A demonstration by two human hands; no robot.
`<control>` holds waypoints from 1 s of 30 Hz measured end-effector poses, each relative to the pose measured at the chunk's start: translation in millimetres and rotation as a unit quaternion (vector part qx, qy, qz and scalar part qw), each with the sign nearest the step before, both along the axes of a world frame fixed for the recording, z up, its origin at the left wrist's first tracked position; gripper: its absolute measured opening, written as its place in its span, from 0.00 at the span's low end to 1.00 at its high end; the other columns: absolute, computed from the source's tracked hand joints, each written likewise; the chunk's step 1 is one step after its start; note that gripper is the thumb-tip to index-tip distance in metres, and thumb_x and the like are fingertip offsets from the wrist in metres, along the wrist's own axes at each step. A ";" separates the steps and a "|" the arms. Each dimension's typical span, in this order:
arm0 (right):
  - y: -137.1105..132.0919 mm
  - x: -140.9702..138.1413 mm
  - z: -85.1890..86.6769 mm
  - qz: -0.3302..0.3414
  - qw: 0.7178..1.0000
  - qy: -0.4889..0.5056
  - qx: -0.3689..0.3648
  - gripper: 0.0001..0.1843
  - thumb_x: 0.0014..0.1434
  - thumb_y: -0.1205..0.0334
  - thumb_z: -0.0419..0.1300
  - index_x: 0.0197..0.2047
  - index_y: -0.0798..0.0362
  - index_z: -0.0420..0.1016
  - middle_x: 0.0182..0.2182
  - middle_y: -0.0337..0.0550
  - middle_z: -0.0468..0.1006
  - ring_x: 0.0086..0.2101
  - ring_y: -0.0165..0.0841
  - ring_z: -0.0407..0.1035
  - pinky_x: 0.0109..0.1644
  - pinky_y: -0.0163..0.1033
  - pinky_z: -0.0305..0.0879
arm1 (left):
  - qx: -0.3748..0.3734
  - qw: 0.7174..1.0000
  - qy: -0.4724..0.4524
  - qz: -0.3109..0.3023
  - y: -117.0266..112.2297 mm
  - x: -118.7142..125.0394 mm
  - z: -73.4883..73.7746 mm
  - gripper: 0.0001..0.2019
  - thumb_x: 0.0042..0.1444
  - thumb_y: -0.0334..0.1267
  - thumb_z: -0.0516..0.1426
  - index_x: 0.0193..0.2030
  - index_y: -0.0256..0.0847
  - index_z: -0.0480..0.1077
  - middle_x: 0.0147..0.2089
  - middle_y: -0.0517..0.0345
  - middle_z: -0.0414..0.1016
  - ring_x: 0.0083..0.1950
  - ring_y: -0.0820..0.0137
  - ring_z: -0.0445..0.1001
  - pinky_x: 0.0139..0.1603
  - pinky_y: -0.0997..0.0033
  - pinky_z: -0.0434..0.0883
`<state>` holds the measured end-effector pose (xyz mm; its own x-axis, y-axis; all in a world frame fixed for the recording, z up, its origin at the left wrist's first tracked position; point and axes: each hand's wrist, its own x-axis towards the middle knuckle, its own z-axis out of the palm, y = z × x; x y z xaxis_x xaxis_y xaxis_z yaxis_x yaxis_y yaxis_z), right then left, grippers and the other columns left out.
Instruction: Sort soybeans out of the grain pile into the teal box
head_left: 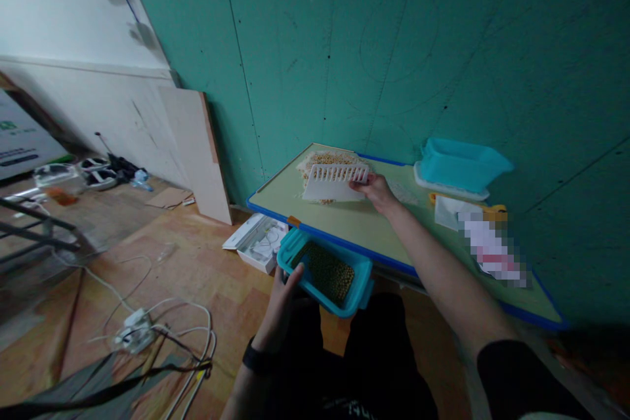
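My left hand [283, 295] grips the left end of a blue plastic container [363, 269], thumb over the rim, just off the table's front edge. Dark green beans [315, 266] fill most of it, with tan beans [344, 285] at the right end. My right hand [377, 190] is closed on the right end of a white slotted plastic scraper [332, 191], tilted over the table. Behind and partly under the scraper lies a pile of tan beans [329, 157] mixed with pale grains. Its hidden part I cannot make out.
The pale green table [275, 193] has a blue edge. At its right stand a second blue container [460, 164] on a white lid, and a plastic packet [447, 213]. An open white box [260, 243] and cables [197, 315] lie on the floor at left.
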<state>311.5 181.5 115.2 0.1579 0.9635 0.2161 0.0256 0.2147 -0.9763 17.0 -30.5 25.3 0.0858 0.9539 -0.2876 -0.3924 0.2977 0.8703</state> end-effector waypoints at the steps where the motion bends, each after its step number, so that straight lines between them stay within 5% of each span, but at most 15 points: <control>1: -0.1 -0.1 0.4 -0.001 1.000 0.002 -0.002 0.33 0.23 0.46 0.91 0.33 0.48 0.87 0.36 0.45 0.91 0.47 0.51 0.85 0.63 0.59 0.78 | -0.001 1.000 -0.002 -0.003 0.0 -0.1 0.2 0.46 0.64 0.64 0.73 0.84 0.58 0.65 0.79 0.42 0.76 0.74 0.38 0.79 0.63 0.40 0.87; 24: -1.2 1.1 -2.2 0.025 1.000 -0.004 -0.008 0.35 0.22 0.44 0.91 0.32 0.47 0.87 0.34 0.44 0.91 0.45 0.50 0.85 0.61 0.59 0.79 | 0.011 1.000 0.000 -0.024 3.8 -3.0 -4.0 0.48 0.67 0.64 0.70 0.86 0.57 0.57 0.84 0.41 0.68 0.76 0.37 0.77 0.60 0.41 0.89; 30: -4.9 -0.4 -0.5 0.034 0.999 -0.005 -0.009 0.33 0.23 0.46 0.91 0.32 0.46 0.86 0.34 0.41 0.91 0.43 0.47 0.85 0.60 0.56 0.80 | 0.003 1.000 0.001 -0.018 2.5 -3.5 -8.5 0.46 0.65 0.65 0.71 0.84 0.55 0.62 0.83 0.40 0.70 0.76 0.37 0.77 0.61 0.38 0.88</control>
<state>311.1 176.6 114.7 0.0899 0.9756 0.2005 0.0213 0.1994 -0.9797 13.5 -28.1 16.7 0.1192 0.9520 -0.2819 -0.3793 0.3061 0.8732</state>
